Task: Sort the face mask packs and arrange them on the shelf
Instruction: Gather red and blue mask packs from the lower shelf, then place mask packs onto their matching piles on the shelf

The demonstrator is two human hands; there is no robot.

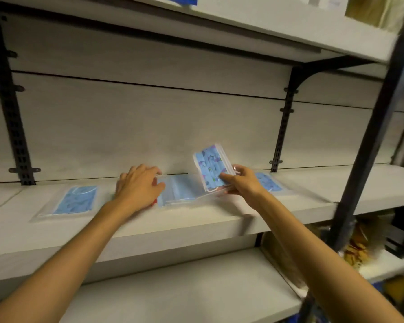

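Several clear packs of blue patterned face masks lie on the white middle shelf (313, 183). One pack (76, 201) lies flat at the left. A pile of packs (182, 190) sits in the middle, and my left hand (138, 185) rests on its left end with the fingers bent over it. My right hand (240, 180) pinches one pack (211, 167) by its lower edge and holds it tilted up above the pile. Another pack (268, 181) lies flat behind my right wrist, partly hidden.
A black slotted upright (281, 127) with a curved bracket stands at the back right, another upright (12, 117) at the back left. A dark post (371, 136) crosses the front right. An upper shelf (266, 24) overhangs. The lower shelf (196, 287) holds yellow packaged goods (357, 248) at right.
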